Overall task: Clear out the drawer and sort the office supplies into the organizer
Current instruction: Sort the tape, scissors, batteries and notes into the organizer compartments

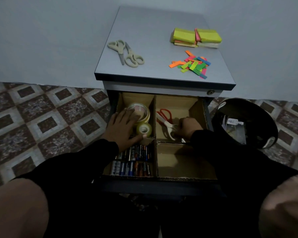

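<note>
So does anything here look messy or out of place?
Mainly the small neon paper flags on the grey cabinet top: they lie scattered in a loose heap, while the yellow sticky-note pads behind them are stacked. Two beige-handled scissors lie unsorted beside them.

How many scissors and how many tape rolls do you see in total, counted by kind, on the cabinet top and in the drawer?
Scissors: 4, two beige pairs on the cabinet top, a red-handled pair and a white-handled pair in the drawer.
Tape rolls: 2, a large and a small.
Total: 6.
</note>
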